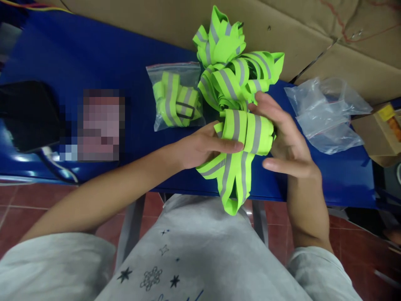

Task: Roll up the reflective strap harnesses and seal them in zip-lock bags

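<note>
The left hand (pixel 200 144) pinched the folded strap (pixel 255 133), seemingly to keep its layers together; the right hand (pixel 291 140) gaped wide beside it.

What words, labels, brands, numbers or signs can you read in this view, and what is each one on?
No text is readable.
Shirt: blue script at the bottom, cut off by the picture's edge; unreadable.
Strap in the left hand: tiny marks near the loose end, too small to tell whether they are lettering.
Pixelated patch on the left: blocked out, nothing legible.
</note>
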`<state>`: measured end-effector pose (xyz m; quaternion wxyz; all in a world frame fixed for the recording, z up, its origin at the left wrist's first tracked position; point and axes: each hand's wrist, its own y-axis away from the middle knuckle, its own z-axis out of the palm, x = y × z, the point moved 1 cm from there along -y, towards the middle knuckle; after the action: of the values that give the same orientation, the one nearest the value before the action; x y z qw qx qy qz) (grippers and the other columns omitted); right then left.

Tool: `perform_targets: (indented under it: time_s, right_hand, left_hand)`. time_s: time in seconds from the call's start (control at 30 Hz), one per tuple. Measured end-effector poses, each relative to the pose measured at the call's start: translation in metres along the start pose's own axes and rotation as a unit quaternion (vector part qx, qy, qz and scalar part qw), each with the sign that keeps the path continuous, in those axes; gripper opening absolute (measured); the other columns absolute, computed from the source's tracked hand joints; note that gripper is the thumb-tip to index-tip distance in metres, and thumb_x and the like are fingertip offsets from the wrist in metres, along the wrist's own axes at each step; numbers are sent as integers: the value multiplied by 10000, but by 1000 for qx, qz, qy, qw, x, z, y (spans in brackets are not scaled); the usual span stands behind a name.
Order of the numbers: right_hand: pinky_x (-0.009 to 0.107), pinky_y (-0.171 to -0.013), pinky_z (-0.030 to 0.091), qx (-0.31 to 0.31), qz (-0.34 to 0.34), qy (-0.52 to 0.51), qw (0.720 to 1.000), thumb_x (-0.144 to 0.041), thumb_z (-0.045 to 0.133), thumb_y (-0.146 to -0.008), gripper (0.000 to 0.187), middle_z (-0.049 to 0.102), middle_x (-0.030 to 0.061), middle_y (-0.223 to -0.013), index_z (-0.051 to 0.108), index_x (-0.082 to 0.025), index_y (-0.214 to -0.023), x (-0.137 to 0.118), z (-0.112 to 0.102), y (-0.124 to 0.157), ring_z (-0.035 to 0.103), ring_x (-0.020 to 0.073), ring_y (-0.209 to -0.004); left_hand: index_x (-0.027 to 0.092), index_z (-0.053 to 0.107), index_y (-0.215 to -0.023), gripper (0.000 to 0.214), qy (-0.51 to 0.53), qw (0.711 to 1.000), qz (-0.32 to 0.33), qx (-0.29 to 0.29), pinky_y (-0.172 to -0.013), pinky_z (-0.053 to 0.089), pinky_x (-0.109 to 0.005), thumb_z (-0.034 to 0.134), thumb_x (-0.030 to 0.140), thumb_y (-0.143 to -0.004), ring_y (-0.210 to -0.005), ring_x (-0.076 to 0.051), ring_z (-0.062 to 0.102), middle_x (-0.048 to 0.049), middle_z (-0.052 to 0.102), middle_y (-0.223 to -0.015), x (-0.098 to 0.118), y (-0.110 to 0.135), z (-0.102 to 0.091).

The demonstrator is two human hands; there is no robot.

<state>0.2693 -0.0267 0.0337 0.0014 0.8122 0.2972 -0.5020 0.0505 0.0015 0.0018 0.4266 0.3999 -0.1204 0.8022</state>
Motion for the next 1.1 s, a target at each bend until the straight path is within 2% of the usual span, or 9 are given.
perform_targets:
  time_s: [0.1,0.17,0.27,0.43,0.57,0.67,0.83,0.97,1.1]
  right_hand:
    - [549,-1317,399,71,17,-47,996,-723,596,-943,751,404,-34,-1717,409,-432,-1610,8,6,-2,337,312,-1629]
    - [545,-1261,471,108,36,-39,993,-668,606,-974,661,517,-7,-1636,461,-414,-1568,16,13,-3,435,303,-1577]
    - [519,-1148,570,106,62,-10,992,-628,731,-916,626,655,18,-1491,578,-376,-1469,25,18,-4,633,309,-1393]
    - [471,-976,651,100,56,-6,993,-511,922,-759,549,789,3,-1215,748,-336,-1249,21,13,-1,765,282,-1104]
    - [433,-748,679,167,80,-51,981,-459,947,-732,507,794,-14,-945,774,-318,-1187,9,19,5,771,248,-829]
    - [361,-604,631,231,92,-89,965,-432,934,-762,489,741,-41,-804,758,-331,-1206,7,24,8,703,187,-642]
    - [312,-638,629,334,57,-144,930,-477,921,-769,392,737,-46,-880,780,-332,-1105,14,27,6,692,142,-667]
    - [336,-678,671,372,68,-168,910,-573,925,-717,422,728,-40,-813,778,-299,-1002,4,27,-3,740,176,-726]
    - [412,-964,680,377,48,-201,903,-613,907,-716,440,774,-34,-1089,785,-308,-1008,-22,8,-16,780,247,-1111]
  left_hand:
    - [190,760,-1150,523,3,1000,9,20,-990,612,-419,976,276,-681,-1148,-325,760,-76,815,-1130,-2,0,1]
    - [197,727,-1246,621,11,999,27,17,-1069,576,-438,972,212,-675,-1250,-332,717,-86,790,-1244,-6,-2,1]
    - [228,673,-1310,753,32,997,67,25,-1128,533,-438,969,101,-629,-1335,-321,665,-82,752,-1330,-12,-7,-3]
    - [270,677,-1221,721,45,995,57,72,-1015,572,-354,945,36,-594,-1185,-234,727,4,772,-1164,-20,-10,-10]
    - [192,776,-1081,403,4,999,-7,-33,-991,603,-437,939,280,-723,-1114,-302,760,-76,808,-1087,-17,-7,-4]
    - [184,791,-1119,395,-14,996,-14,-91,-1043,594,-495,904,340,-774,-1193,-349,743,-120,807,-1158,-13,-5,1]
    - [225,719,-1280,517,-76,992,-9,-104,-1000,616,-451,892,286,-797,-1214,-319,737,-95,800,-1174,-10,-2,4]
    - [214,713,-1261,541,-172,981,9,-90,-952,631,-415,911,311,-767,-1184,-320,738,-83,791,-1159,3,4,7]
    - [201,739,-1157,378,-165,980,39,-105,-983,613,-377,849,294,-807,-1196,-299,730,-31,790,-1093,29,7,24]
